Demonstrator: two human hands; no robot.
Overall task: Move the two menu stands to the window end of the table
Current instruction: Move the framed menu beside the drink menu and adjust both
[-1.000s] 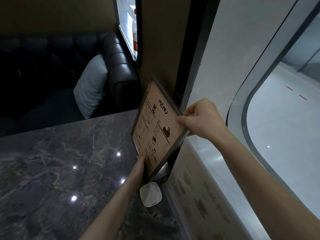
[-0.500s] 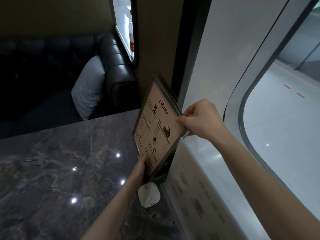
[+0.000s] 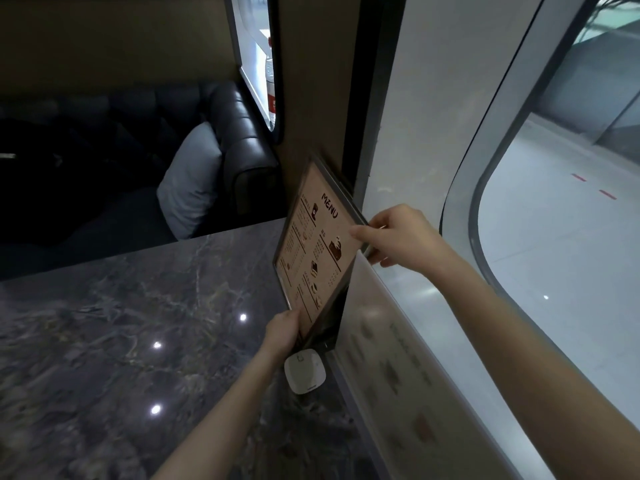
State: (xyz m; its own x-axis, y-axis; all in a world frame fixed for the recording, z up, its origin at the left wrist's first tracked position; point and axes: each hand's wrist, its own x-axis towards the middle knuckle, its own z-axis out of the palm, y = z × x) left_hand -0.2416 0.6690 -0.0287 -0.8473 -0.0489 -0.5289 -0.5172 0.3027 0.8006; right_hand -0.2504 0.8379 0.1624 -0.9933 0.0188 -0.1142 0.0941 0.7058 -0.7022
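Observation:
A brown menu stand (image 3: 317, 244) marked "MENU" stands tilted at the window end of the dark marble table (image 3: 121, 323), leaning toward the wall. My left hand (image 3: 282, 332) pinches its lower near corner. My right hand (image 3: 398, 237) is at its right edge, fingers loosened and partly spread, thumb tip touching the frame. A second, pale menu stand (image 3: 388, 368) stands along the window edge nearer to me, seen at a steep angle and blurred.
A small white square device (image 3: 305, 372) lies on the table just below the brown stand. Beyond the table are a black leather sofa (image 3: 239, 133) and a grey cushion (image 3: 188, 181). A large curved window (image 3: 554, 220) runs along the right.
My right hand has loosened from a closed pinch on the stand's right edge to spread fingers. The brown stand has barely moved; my left hand stays at its lower corner.

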